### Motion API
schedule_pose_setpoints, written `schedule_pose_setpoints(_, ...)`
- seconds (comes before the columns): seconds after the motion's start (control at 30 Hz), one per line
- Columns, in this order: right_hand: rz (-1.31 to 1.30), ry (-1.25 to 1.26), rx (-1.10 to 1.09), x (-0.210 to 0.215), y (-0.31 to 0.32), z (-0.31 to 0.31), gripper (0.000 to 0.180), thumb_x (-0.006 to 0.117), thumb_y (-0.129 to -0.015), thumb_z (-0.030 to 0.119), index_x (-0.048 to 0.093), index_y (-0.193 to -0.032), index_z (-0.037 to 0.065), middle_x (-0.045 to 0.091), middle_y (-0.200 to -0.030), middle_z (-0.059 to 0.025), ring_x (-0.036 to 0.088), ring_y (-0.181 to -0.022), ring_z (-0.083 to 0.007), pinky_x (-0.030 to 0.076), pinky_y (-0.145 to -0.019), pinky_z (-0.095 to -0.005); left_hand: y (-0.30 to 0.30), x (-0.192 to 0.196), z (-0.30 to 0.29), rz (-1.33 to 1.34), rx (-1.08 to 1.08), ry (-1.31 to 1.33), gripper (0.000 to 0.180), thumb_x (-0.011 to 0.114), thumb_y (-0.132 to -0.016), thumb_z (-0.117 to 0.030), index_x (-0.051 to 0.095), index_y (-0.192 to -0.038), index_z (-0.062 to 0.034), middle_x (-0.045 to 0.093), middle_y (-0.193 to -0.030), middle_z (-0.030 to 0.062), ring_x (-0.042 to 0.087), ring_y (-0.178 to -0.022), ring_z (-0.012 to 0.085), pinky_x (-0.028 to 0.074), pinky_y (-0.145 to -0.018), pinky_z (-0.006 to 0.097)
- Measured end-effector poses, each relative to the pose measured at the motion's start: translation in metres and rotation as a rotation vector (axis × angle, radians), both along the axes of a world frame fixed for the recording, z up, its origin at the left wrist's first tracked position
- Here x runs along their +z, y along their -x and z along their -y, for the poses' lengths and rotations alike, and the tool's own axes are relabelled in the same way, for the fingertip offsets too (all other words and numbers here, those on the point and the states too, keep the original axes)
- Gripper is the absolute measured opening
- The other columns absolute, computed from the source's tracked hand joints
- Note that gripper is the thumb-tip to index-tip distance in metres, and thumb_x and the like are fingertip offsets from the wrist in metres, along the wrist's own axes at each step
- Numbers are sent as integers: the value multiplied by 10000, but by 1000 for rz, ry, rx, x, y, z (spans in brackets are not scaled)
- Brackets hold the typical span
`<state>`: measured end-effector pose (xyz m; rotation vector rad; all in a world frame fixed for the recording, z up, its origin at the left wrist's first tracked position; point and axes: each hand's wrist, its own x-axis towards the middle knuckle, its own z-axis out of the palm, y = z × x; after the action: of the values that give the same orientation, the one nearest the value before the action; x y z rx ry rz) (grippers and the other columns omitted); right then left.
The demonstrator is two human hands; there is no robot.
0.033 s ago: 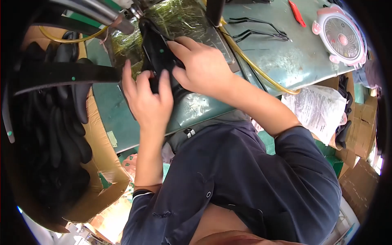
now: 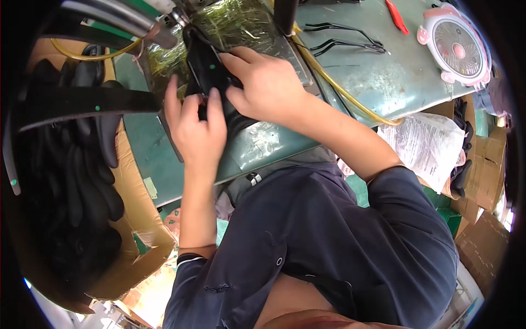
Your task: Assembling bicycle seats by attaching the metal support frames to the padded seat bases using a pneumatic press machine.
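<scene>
A black bicycle saddle (image 2: pixel 205 61) lies on the work plate with its narrow nose pointing away from me, under the metal rod of a press. My left hand (image 2: pixel 195 126) is at its near left side. The thumb and middle fingers grip its edge, while one finger stretches out to the left. From the right, my right hand (image 2: pixel 268 85) holds the saddle's flank with curled fingers. The saddle's near end is partly hidden by my hands.
Press rod (image 2: pixel 120 19) and black arm (image 2: pixel 93 104) stand at left. A cardboard box (image 2: pixel 131 181) holds several black saddles. Right on the green table (image 2: pixel 356 82) are a yellow hose (image 2: pixel 350 96), bent black rods (image 2: pixel 348 44), a red tool (image 2: pixel 397 17) and a pink-white fan (image 2: pixel 457 49).
The view has shifted slightly, and both hands sit a little further left in it. They stay on the saddle; the grip looks much the same.
</scene>
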<state>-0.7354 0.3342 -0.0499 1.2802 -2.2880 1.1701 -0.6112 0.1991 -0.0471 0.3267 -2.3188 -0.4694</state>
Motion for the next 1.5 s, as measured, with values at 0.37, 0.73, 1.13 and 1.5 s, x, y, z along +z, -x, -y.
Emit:
schedule_pose_setpoints(0.37,36,123,-53,-4,25,25,607,811,-897,374,675,-1379,32,753,-1200,-159,769,-967,-381,637,-793,-456,37,-22,39,-153,-88,80,199,807,-950,-133,660,-950,1,719,-1304,226,699,-1089,434,549,-1001,486)
schedule_pose_setpoints(0.73,237,182,45,16,29,-20,510,689,-990,201,617,-1448,-12,709,-1340,-239,707,-1227,-398,564,-1050,-456,27,0,26,130,92,-183,434,810,-876,-196,668,-1256,-41,714,-1336,166,699,-1253,361,542,-1068,416)
schedule_pose_setpoints(1.13,1190,763,229,-30,33,-110,270,592,-1035,55,645,-1290,-13,711,-1158,-120,655,-1224,-223,485,-1137,-404,-26,67,-3,120,-714,-1413,271,706,-1059,-12,663,-1325,18,769,-1261,128,752,-1119,167,607,-939,303)
schedule_pose_setpoints(1.5,1041,596,-307,75,264,-130,610,688,-1092,398,595,-1431,-101,753,-1269,-227,760,-1155,-335,594,-1021,-420,-138,-35,294,372,837,610,720,718,-989,-614,670,-1368,-4,727,-1328,194,688,-1201,388,524,-1079,514)
